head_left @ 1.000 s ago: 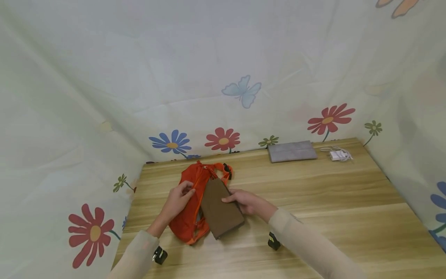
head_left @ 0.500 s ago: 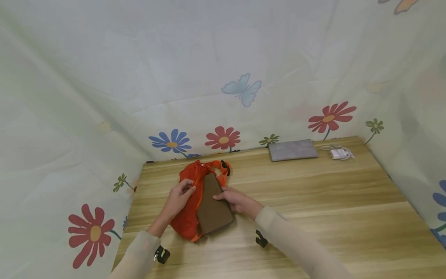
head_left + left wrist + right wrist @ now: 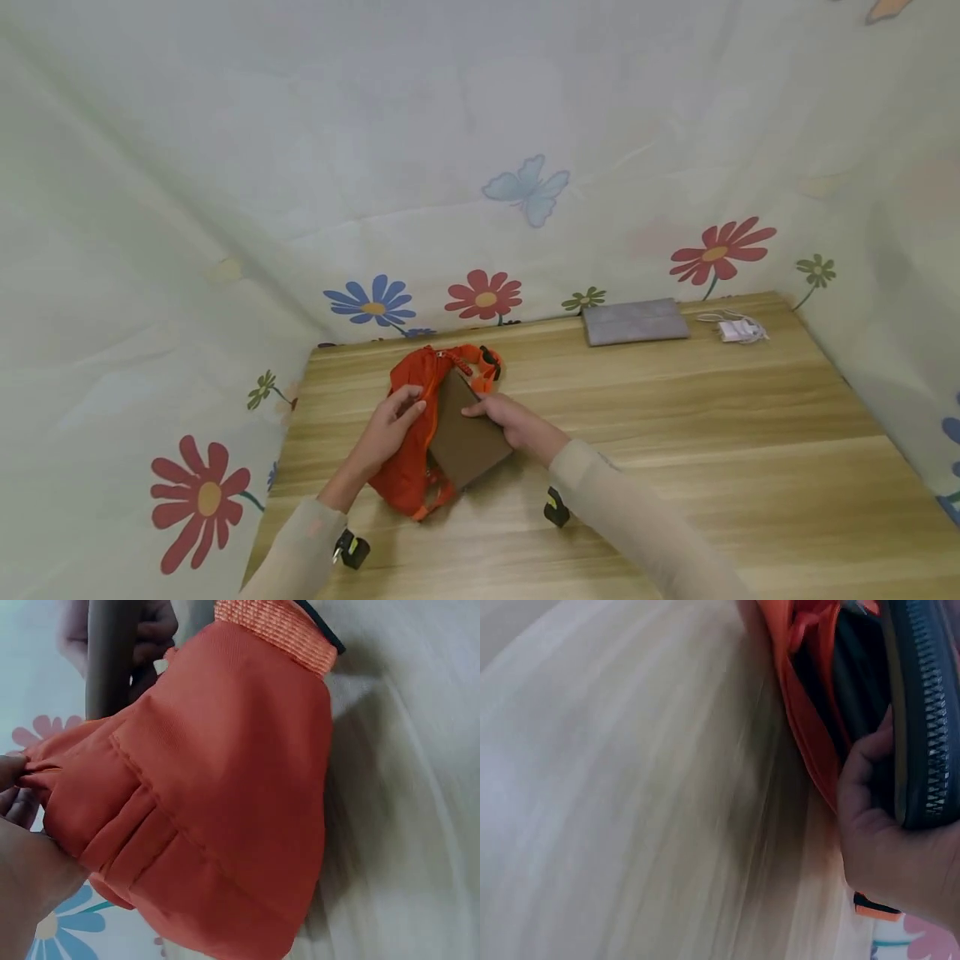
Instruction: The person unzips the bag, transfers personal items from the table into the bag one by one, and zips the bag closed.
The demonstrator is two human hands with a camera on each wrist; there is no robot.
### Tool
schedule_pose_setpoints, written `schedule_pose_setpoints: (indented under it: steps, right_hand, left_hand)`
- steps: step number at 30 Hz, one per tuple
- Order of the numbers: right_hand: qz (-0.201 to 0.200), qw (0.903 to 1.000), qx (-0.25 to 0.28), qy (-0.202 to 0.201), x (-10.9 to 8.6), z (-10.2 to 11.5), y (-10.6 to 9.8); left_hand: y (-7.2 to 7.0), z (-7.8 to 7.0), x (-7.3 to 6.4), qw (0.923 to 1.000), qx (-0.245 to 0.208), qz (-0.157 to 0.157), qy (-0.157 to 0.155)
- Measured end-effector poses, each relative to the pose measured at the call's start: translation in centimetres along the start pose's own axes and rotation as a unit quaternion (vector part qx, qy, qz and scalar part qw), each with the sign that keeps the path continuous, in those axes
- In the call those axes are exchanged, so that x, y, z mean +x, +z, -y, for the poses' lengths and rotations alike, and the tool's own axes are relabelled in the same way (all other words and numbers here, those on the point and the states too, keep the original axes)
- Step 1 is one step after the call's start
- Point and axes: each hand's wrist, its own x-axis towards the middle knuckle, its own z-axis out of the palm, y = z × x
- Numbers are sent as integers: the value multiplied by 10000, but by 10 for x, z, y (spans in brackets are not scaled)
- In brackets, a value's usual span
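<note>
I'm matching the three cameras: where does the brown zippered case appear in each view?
Head: the brown zippered case is below centre, in the right hand.
Left wrist: upper left, cut off by the top edge.
Right wrist: upper right, running off the top.
Shared landmark: the red bag.

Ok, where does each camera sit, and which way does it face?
Head: worn on the head, facing forward and down at the wood-grain table; left hand, right hand, beige sleeves show.
Left wrist: worn there, facing the orange fabric bag; left hand at left edge, right hand at top.
Right wrist: worn there, facing the flat brown zippered case; right hand shows.
Head and right wrist share the right hand holding the case.
</note>
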Motion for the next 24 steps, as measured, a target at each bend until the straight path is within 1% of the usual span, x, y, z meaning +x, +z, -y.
schedule_pose_setpoints:
  steps: [2,4,7,9,11,12,13,14,15,16,17,18,19,21,22,24]
  right_hand:
    - [75,9999,-74,-106,1,0,2]
    - [114,9996,-181,-204,1,0,3]
    - [160,9991,-259,-301,-1,0,1]
    - [254,9987,-324,-295,-3,0,-1]
    - [422,9979,-446,-211,-6,2,-2]
    - [500,9973,-505,-174,-7,2,-2]
    - [566,9968,-555,-129,-8,3,-2]
    - [595,9962,-630,-91,-8,4,-1]
    - [597,9956,-714,-108,-8,4,-1]
    - [570,9955,-742,-121,-7,3,0]
    - [529,9957,-746,-155,-6,2,2]
    - [464,9963,-699,-196,-4,1,3]
    - [374,9968,-663,-236,-1,0,4]
    - [116,9975,-575,-399,4,-4,7]
    - [-14,9976,-509,-480,6,-5,8]
    - [-280,9955,-549,-725,8,-7,11]
  left_hand:
    - [-1,-2,0,9996,264,-131,-15]
    - [0,-6,0,9974,690,-223,-31]
    - [4,-13,3,9911,1275,-297,-245]
    - [7,-16,6,9846,1643,-348,-485]
    - [8,-16,10,9751,2058,-408,-713]
    - [9,-17,13,9692,2290,-465,-774]
    - [9,-17,16,9627,2531,-511,-813]
    - [9,-18,18,9578,2724,-501,-770]
    - [9,-19,21,9571,2780,-441,-686]
    - [8,-21,23,9581,2778,-367,-589]
    - [8,-24,24,9608,2715,-278,-494]
    - [8,-26,25,9658,2555,-192,-402]
    - [7,-27,24,9717,2331,-86,-376]
    - [7,-28,23,9829,1783,73,-446]
    - [7,-28,22,9861,1567,76,-538]
    - [7,-26,20,9902,1195,-36,-716]
